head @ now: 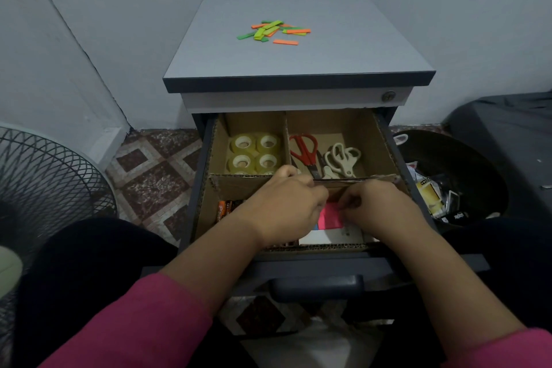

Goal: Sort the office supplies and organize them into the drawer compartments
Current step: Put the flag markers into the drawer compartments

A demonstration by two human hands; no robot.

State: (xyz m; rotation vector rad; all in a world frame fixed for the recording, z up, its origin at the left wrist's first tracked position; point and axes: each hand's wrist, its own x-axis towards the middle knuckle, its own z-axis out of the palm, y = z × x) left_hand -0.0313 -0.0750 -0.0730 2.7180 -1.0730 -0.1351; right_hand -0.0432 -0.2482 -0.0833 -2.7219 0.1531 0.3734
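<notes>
2 pink sleeves point(155, 317) pushed up forearms; hands bare; dark trousers point(74, 263)

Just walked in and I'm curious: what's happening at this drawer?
A person is sorting office supplies into an open drawer split by cardboard dividers. Both hands, left hand and right hand, work over the front compartment, at a pink pad. Tape rolls and scissors sit in the back compartments. Coloured strips lie on the cabinet top.

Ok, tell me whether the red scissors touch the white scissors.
Apart. The head view shows bare cardboard floor between the red scissors and the white scissors in the back right compartment.
</notes>
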